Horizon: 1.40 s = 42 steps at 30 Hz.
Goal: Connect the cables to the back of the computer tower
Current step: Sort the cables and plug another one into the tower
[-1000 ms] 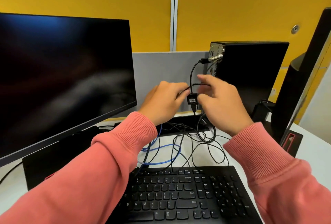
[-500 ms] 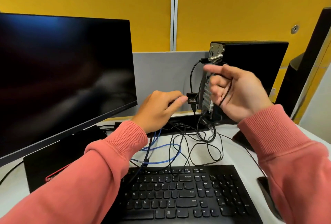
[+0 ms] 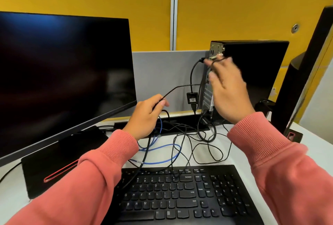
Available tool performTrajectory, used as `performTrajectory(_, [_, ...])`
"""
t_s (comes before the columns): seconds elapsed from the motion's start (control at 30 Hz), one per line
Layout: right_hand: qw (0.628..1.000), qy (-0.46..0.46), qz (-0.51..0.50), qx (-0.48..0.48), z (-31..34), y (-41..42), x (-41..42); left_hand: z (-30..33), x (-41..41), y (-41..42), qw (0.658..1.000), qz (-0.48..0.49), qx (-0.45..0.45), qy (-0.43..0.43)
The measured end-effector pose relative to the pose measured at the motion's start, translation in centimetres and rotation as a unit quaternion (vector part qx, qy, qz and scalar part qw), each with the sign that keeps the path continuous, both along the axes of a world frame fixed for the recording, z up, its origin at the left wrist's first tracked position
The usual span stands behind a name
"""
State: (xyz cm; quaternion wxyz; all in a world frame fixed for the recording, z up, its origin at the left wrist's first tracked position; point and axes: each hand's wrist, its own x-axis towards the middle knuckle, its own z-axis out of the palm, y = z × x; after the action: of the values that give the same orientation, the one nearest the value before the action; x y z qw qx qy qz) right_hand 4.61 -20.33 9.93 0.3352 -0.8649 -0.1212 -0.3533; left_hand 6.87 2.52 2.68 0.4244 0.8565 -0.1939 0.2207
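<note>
The black computer tower [image 3: 255, 73] stands at the back right, its metal rear panel [image 3: 207, 97] facing left. A thick black cable [image 3: 192, 73] is plugged in near the panel's top, and a small black adapter [image 3: 192, 98] hangs from it. My left hand [image 3: 146, 116] grips a thin black cable [image 3: 178, 87] that stretches right toward the panel. My right hand [image 3: 228, 91] is raised in front of the panel and motion-blurred. The thin cable passes under its thumb and loops over its fingertips near the top ports.
A tangle of black cables [image 3: 207, 145] and a blue cable [image 3: 162, 147] lie on the white desk [image 3: 310, 149] behind the black keyboard [image 3: 180, 196]. A dark monitor [image 3: 63, 73] fills the left, with its base [image 3: 59, 158] below. Another monitor [image 3: 306, 73] stands at the right edge.
My left hand let go of the adapter and drew back left with a thin cable. My right hand rose from the adapter to the top of the rear panel, carrying the cable.
</note>
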Motion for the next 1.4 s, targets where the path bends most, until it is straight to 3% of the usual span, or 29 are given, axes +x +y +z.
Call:
performTrajectory(0.07, [0.988, 0.127, 0.01, -0.09, -1.5, 0.5, -0.2, 0.1, -0.2, -0.3, 1.0, 0.004, -0.018, -0.014])
performTrajectory(0.17, [0.932, 0.313, 0.034, -0.178, -4.8, 1.0, -0.9, 0.5, -0.4, -0.6, 0.999, 0.006, -0.035, -0.024])
performTrajectory(0.33, [0.858, 0.466, 0.072, -0.203, -10.6, 1.1, -0.9, 0.9, -0.6, -0.6, 0.999, 0.004, -0.043, -0.022])
performTrajectory(0.4, [0.847, 0.475, 0.057, -0.231, -11.8, 1.1, -0.9, 1.0, -0.5, -0.7, 0.999, 0.011, -0.045, -0.014])
performTrajectory(0.57, [0.869, 0.416, -0.05, -0.265, -12.1, 0.5, 0.5, 1.5, -0.4, -0.6, 0.997, 0.01, -0.06, 0.041])
performTrajectory(0.73, [0.808, 0.413, -0.195, -0.371, -11.0, -1.5, 1.9, 1.3, 0.1, -0.7, 0.995, 0.021, -0.078, 0.05])
performTrajectory(0.9, [0.778, 0.424, -0.235, -0.399, -10.9, -2.7, 2.2, 1.4, -0.2, -1.3, 0.994, -0.014, -0.084, 0.067])
performTrajectory(1.03, [0.789, 0.479, -0.155, -0.354, -9.9, -2.1, 2.8, 1.6, -0.7, -1.9, 0.997, -0.031, -0.044, 0.064])
performTrajectory(1.13, [0.82, 0.478, -0.067, -0.307, -8.3, -1.7, 2.2, 1.5, -1.0, -2.2, 0.997, -0.035, -0.006, 0.062])
performTrajectory(1.2, [0.862, 0.439, -0.02, -0.254, -7.3, -1.6, 1.6, 1.5, -1.0, -2.4, 0.997, -0.039, 0.018, 0.06])
performTrajectory(1.3, [0.945, 0.313, 0.011, -0.094, -6.0, -1.0, 0.8, 1.5, -1.0, -2.7, 0.996, -0.051, 0.038, 0.063])
performTrajectory(1.4, [0.974, 0.207, 0.077, -0.046, -5.1, 0.3, -0.2, 1.6, -1.1, -3.3, 0.994, -0.078, 0.047, 0.068])
